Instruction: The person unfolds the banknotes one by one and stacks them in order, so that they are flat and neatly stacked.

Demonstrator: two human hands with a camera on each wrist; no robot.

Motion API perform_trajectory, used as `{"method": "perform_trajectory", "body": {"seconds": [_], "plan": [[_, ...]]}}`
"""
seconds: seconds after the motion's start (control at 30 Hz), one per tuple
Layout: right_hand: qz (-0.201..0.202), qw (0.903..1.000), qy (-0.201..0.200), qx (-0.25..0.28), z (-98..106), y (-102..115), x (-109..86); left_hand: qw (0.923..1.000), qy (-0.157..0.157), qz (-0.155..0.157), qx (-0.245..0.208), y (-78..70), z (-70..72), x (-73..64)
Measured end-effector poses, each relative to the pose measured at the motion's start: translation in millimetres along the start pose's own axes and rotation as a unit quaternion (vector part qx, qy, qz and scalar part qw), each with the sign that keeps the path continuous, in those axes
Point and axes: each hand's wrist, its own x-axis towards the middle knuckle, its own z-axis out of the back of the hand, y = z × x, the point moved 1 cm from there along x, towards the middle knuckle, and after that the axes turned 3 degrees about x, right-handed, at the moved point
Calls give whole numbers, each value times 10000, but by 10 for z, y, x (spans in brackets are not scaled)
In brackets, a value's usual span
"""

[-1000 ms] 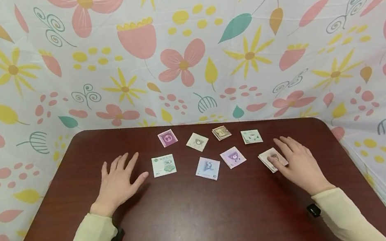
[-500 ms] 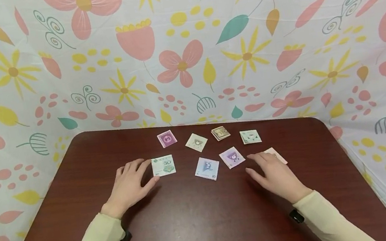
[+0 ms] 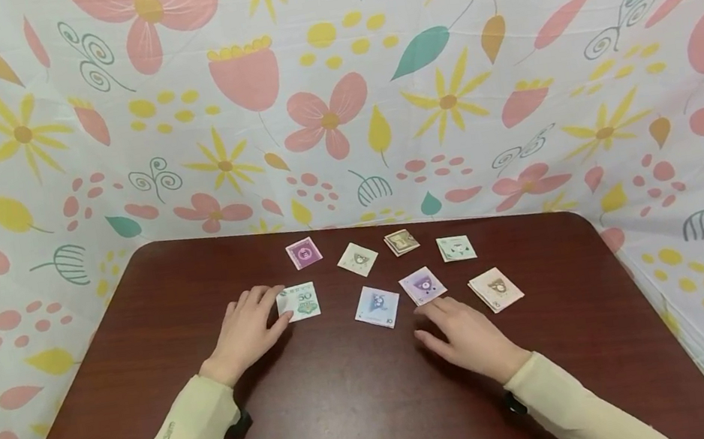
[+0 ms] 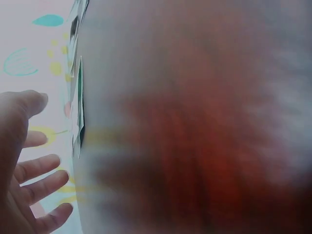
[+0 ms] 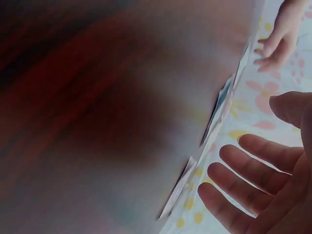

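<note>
Several folded banknotes lie on the dark wooden table (image 3: 352, 401). My left hand (image 3: 246, 334) is by the left edge of a green 50 note (image 3: 300, 302), its fingertips and thumb overlapping that edge in the head view. In the left wrist view, the fingers (image 4: 44, 187) are spread and hold nothing. My right hand (image 3: 472, 336) hovers or rests just below a purple note (image 3: 423, 285), fingertips close to its lower edge; contact is unclear. Relaxed, slightly bent fingers (image 5: 243, 170) show in the right wrist view, with nothing in them. A blue note (image 3: 377, 307) lies between the hands.
A brownish folded note (image 3: 496, 289) lies to the right of the right hand. Along the back are a magenta note (image 3: 304, 253), an olive note (image 3: 357, 259), a brown note (image 3: 402, 242) and a pale green note (image 3: 456, 248). A flowered cloth (image 3: 334, 101) hangs behind the table.
My left hand has moved right to the green 50 note. The right hand has moved left, off the brownish note, to below the purple one. The notes have stayed in place.
</note>
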Motion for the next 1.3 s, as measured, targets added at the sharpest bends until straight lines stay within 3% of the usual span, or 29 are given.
{"method": "perform_trajectory", "body": {"seconds": [0.23, 0.57, 0.87, 1.07, 1.3], "plan": [[53, 9997, 236, 71, -88, 122, 44, 9989, 207, 389, -178, 32, -13, 152], [128, 9994, 295, 124, -104, 181, 85, 9951, 414, 765, -463, 80, -63, 254], [128, 9996, 237, 57, -112, 143, 79, 9839, 912, 1161, -1011, 78, -44, 335], [103, 9996, 238, 75, -113, 129, 77, 9801, 1086, 1251, -1093, 62, -19, 352], [73, 9997, 223, 58, -97, 124, 89, 9819, 992, 1167, -1118, 46, -4, 359]]}}
